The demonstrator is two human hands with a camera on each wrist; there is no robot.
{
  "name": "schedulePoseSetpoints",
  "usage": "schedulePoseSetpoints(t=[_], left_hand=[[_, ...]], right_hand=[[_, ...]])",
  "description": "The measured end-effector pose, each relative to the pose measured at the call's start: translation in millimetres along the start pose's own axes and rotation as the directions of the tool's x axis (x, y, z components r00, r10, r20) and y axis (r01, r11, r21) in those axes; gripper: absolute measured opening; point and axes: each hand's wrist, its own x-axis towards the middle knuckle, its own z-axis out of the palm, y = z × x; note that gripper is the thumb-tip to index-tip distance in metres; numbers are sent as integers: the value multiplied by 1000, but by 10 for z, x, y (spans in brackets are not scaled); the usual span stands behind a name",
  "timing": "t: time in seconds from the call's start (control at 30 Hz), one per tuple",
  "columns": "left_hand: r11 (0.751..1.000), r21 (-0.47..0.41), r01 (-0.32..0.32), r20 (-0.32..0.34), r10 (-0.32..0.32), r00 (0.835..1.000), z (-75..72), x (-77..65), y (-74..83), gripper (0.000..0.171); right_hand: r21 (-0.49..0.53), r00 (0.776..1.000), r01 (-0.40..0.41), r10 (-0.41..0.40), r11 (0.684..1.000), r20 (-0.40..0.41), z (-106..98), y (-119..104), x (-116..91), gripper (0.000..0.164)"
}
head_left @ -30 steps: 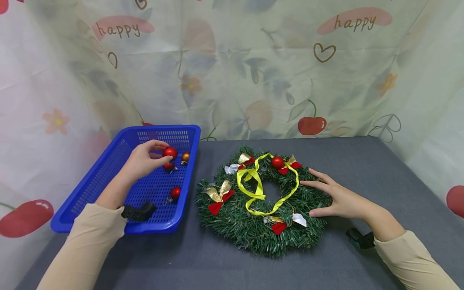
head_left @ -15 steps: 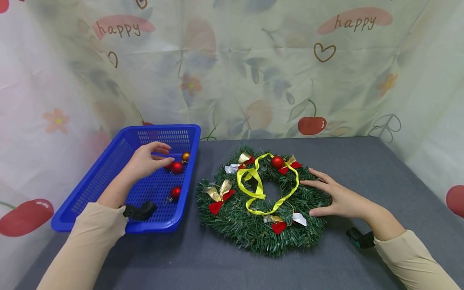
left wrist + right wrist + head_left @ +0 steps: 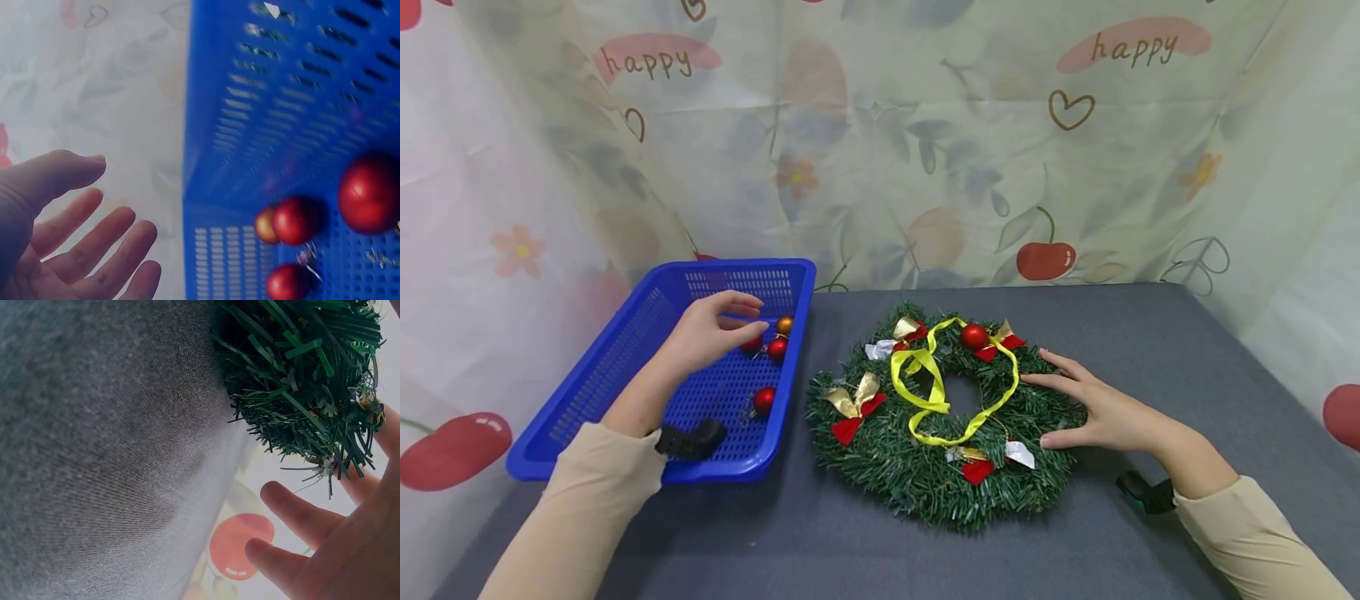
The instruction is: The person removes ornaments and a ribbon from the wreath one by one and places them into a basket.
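My left hand (image 3: 707, 333) hovers over the blue plastic basket (image 3: 722, 472), fingers slightly bent and thumb apart, with nothing between them. In the left wrist view the palm of that hand (image 3: 75, 250) is bare. Beneath and beside it lie red Christmas baubles (image 3: 777, 349) and a gold bauble (image 3: 785, 325); one red bauble (image 3: 751, 344) is partly hidden by the thumb. My right hand (image 3: 1097, 408) rests at the right edge of a green Christmas wreath (image 3: 917, 492), fingers spread. The right wrist view shows some fingers (image 3: 300, 515) standing clear of the needles.
On the wreath are a yellow ribbon (image 3: 936, 406), a red bauble (image 3: 974, 337) and several red, gold and silver bows (image 3: 847, 429). Grey cloth (image 3: 850, 550) covers the table. A printed curtain (image 3: 880, 167) hangs behind it.
My left hand has let go of a red bauble, which dropped into the basket and rolled right towards its side wall. The hand then shifted slightly right. My right hand and the wreath stayed put.
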Motion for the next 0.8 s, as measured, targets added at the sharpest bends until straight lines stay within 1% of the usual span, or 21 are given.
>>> schedulePoseSetpoints(t=[0.17, 0.37, 0.5, 0.6, 0.7, 0.8], left_hand=[[998, -18, -58, 1, 58, 998, 54, -7, 162, 38], [987, -49, -152, 22, 153, 988, 198, -45, 483, 33], [976, -53, -211, 68, 214, 975, 338, -81, 698, 33], [966, -67, -249, 104, 255, 961, 441, -101, 822, 33], [958, -90, -271, 138, 282, 949, 533, -100, 918, 33], [954, -106, -280, 173, 295, 940, 623, -82, 981, 32]], right_hand=[[6, 1000, -5, 5, 1000, 4, 2, -2, -4, 74], [7, 1000, -5, 5, 1000, -3, 0, -6, -10, 74], [9, 1000, 4, -4, 1000, -9, 3, -10, -12, 73], [13, 1000, 6, -6, 1000, -8, 5, -14, -9, 73], [12, 1000, 11, -11, 1000, -12, 8, -16, -8, 73], [8, 1000, 18, -18, 1000, -20, 13, -15, -9, 73]])
